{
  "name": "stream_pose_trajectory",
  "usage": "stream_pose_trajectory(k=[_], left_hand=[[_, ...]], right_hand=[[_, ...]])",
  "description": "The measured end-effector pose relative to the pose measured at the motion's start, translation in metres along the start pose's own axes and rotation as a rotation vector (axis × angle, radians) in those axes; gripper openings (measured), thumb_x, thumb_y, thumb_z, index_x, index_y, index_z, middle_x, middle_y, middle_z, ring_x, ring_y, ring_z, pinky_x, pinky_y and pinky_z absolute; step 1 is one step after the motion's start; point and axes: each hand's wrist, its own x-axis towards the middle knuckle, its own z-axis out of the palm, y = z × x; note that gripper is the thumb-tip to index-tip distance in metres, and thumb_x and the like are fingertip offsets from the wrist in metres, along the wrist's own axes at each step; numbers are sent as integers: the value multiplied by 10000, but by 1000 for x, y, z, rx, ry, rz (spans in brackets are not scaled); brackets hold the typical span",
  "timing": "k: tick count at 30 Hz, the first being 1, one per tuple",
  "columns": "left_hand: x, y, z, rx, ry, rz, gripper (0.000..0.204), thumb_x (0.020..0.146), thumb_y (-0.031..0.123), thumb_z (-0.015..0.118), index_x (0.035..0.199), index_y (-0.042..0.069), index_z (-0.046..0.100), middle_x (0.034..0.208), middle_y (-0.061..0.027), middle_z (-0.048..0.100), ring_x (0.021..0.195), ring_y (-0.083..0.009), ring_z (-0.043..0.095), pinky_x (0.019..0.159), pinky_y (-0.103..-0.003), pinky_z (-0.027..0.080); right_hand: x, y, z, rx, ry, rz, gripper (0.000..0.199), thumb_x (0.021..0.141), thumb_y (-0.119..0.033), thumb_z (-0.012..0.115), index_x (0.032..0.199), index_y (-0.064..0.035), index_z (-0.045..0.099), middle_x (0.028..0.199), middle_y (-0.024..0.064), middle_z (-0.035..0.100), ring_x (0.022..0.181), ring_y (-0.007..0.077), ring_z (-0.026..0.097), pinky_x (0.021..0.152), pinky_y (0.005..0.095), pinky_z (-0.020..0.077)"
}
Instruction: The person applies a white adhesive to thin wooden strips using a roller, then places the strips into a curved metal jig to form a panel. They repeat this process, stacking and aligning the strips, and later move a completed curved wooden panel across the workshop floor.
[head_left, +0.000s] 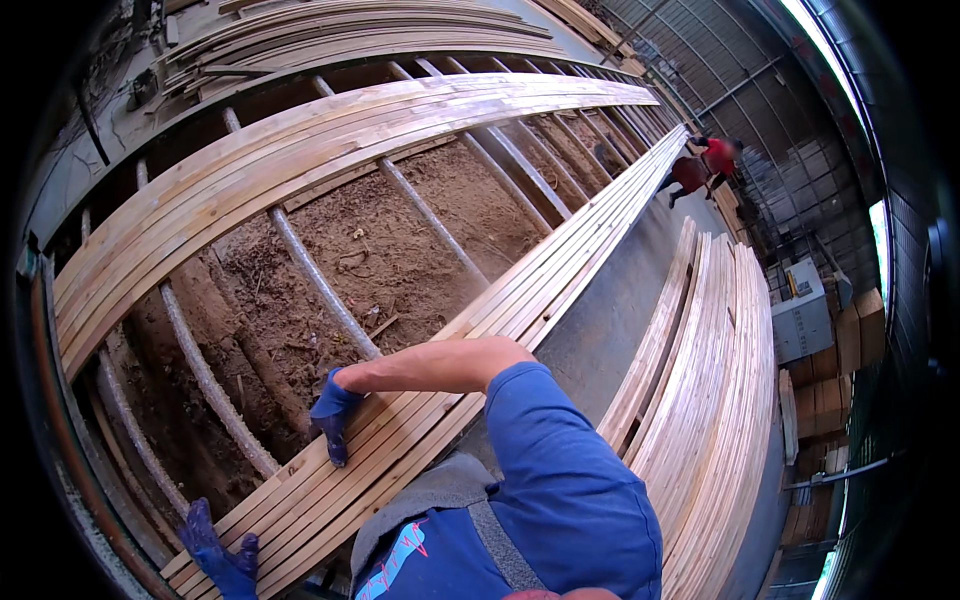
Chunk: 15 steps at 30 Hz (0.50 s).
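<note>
Head view: the left hand [222,555] sits at the near end of the long boards [545,285], the right hand [335,413] over their left edge, well apart; whether either clamps the wood, I cannot tell. The boards lie across rollers [324,290] (no strap shows on them), so an uneven push could fan them out or pinch a glove underneath.

A roller frame [317,283] carries a near row of long boards [515,315] under the right grip [337,415] and a second row [340,135] beyond it; the floor [610,320], rightward of it, bears stacked boards [700,350].
</note>
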Motion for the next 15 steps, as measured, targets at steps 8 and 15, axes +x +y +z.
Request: stream_pose_trajectory(k=[8, 15], left_hand=[[76, -1, -14, 89, -6, 68, 935, 558, 162, 791, 1376, 40, 354, 1330, -150, 453, 1197, -381, 419, 1077, -482, 281], [165, -59, 47, 11, 184, 162, 817, 554, 188, 818, 1279, 49, 469, 1050, -164, 566, 1004, -353, 524, 930, -445, 389]], right_hand=[[-34, -24, -48, -112, 189, 48, 697, 647, -410, 819, 1183, -44, 564, 1005, 118, 653, 889, 222, 619, 801, 352, 491], [-63, -76, -59, -767, 1072, 40, 510, 702, -507, 689, 943, -58, 661, 847, 150, 668, 777, 314, 641, 697, 379, 519]])
